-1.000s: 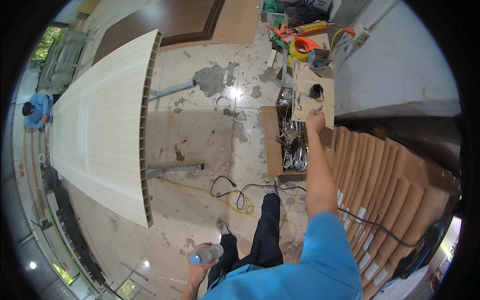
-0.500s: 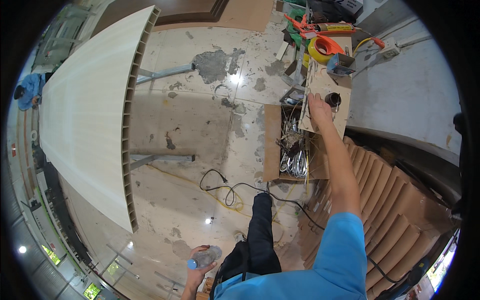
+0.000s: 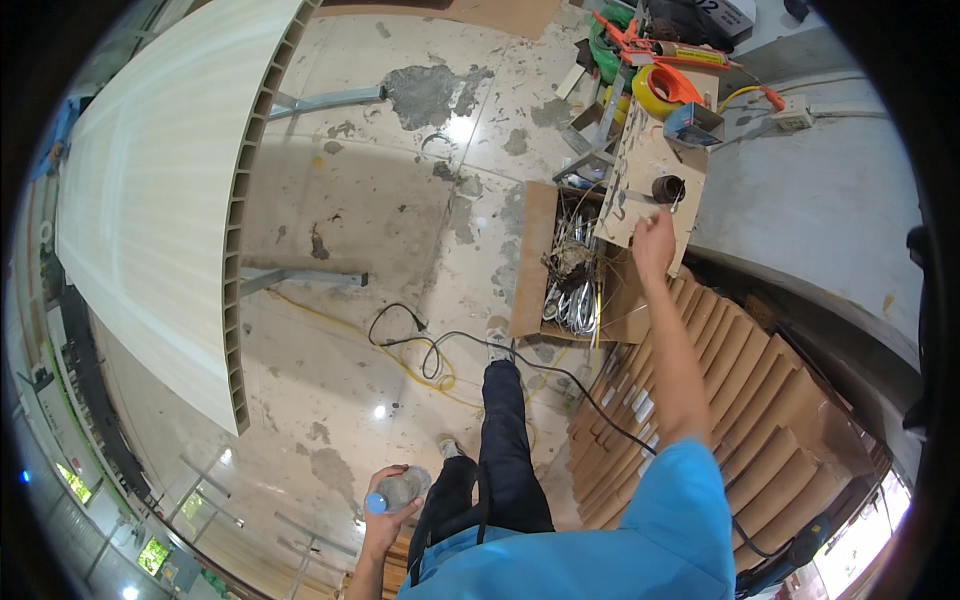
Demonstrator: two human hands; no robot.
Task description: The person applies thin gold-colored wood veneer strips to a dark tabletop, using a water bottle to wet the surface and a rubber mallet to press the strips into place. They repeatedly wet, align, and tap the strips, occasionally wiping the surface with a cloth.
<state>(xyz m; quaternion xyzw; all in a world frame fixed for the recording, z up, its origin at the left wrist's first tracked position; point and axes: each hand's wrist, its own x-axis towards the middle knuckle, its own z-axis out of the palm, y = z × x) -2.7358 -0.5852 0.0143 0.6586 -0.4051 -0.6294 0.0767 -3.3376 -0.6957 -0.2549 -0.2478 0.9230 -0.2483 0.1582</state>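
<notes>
My left hand [image 3: 382, 525], low in the view, is wrapped round a clear plastic bottle [image 3: 406, 487] with a blue cap. To the right, my right arm reaches out over a light wooden board [image 3: 627, 226]. My right hand [image 3: 655, 243] is above the board's near part, its fingers drawn together. Whatever they pinch, if anything, is too small to name. Just beyond the fingertips a dark brown round container [image 3: 667, 189] stands on the board, with a thin stick-like thing at its rim.
An open cardboard box [image 3: 530, 262] of metal pieces sits left of the board. Beyond lie yellow tape [image 3: 652, 92], a blue box [image 3: 692, 124] and an orange caulking gun [image 3: 625, 42]. Stacked cardboard [image 3: 735, 370] flanks my right; a pale hollow panel [image 3: 150, 200] rests on metal supports leftward. A black cable [image 3: 560, 365] crosses the floor.
My right hand has drawn back toward me from beside the brown container, and its fingers have come together. The view has shifted with a step forward. My left hand still grips the bottle.
</notes>
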